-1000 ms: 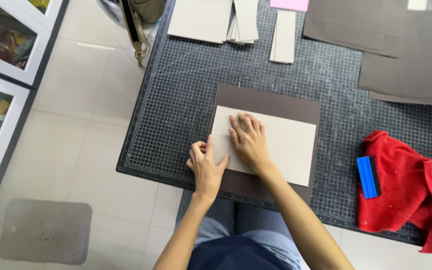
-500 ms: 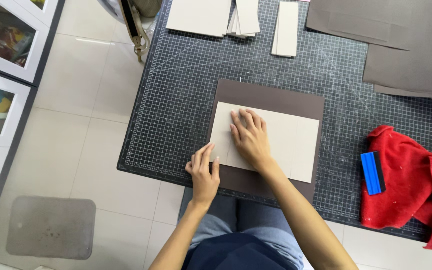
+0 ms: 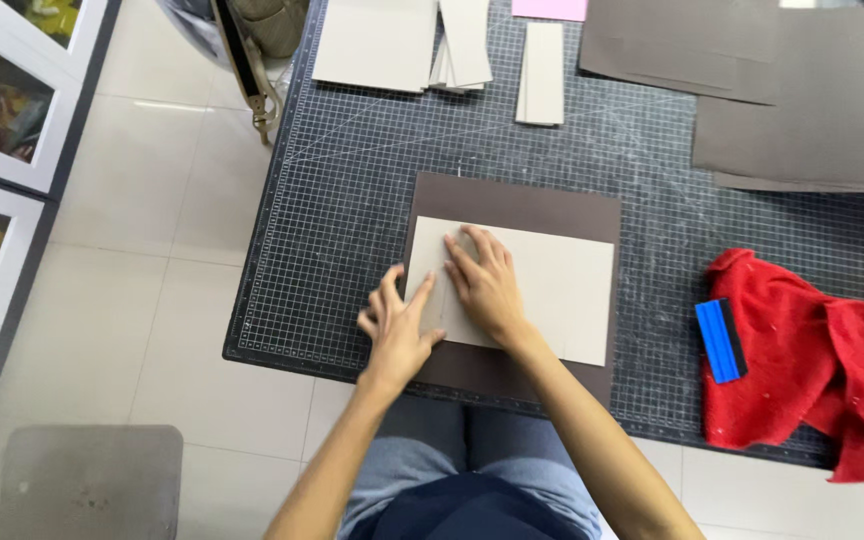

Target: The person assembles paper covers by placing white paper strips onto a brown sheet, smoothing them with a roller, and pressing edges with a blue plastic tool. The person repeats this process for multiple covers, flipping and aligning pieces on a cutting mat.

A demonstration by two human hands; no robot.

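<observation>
A light grey board [image 3: 552, 285] lies on a dark brown sheet [image 3: 512, 205] on the black gridded cutting mat [image 3: 342, 210]. My right hand [image 3: 482, 285] presses flat on the board's left part, fingers spread. My left hand [image 3: 399, 325] rests at the near left corner of the board and brown sheet, fingers apart, touching their edge. Neither hand grips anything.
A red cloth [image 3: 812, 365] with a blue scraper [image 3: 720, 340] lies at the right. Grey boards [image 3: 377, 40] and strips [image 3: 542, 75] sit at the far edge, brown sheets [image 3: 802, 90] far right. Framed pictures [image 3: 2, 110] stand on the tiled floor at left; a grey stool [image 3: 87, 485] is near left.
My left hand has slid right from the mat toward the board's near left corner. My right hand has stayed on the board.
</observation>
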